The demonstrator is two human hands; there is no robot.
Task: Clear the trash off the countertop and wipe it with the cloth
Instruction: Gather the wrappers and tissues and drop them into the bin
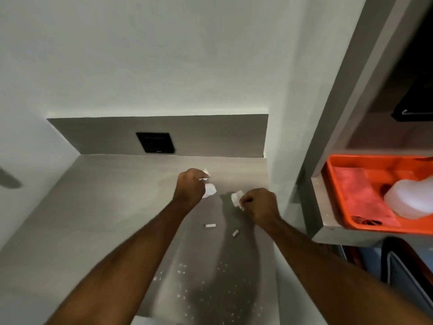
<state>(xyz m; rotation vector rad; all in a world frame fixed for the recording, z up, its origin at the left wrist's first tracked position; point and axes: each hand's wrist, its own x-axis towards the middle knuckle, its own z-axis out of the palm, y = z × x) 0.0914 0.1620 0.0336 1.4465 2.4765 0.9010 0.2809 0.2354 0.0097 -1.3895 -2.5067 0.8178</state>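
Observation:
Over the grey countertop [98, 207], my left hand [189, 186] is closed on crumpled white paper scraps [209, 190] that stick out past its fingers. My right hand [260, 204] is closed on another white paper scrap [236, 197], low over the counter. Two small white paper bits lie loose between my forearms: one [210, 225] and another [235, 232]. Many tiny white crumbs [206, 294] speckle the counter near its front edge. A pink cloth [360, 195] lies in an orange tray [339, 191] on the shelf to the right.
A white plastic bottle [410, 198] lies in the orange tray. A black wall socket [155, 143] sits in the backsplash. A white wall [281, 137] bounds the counter's right side, with the shelf unit beyond it. Dark items stand below the shelf.

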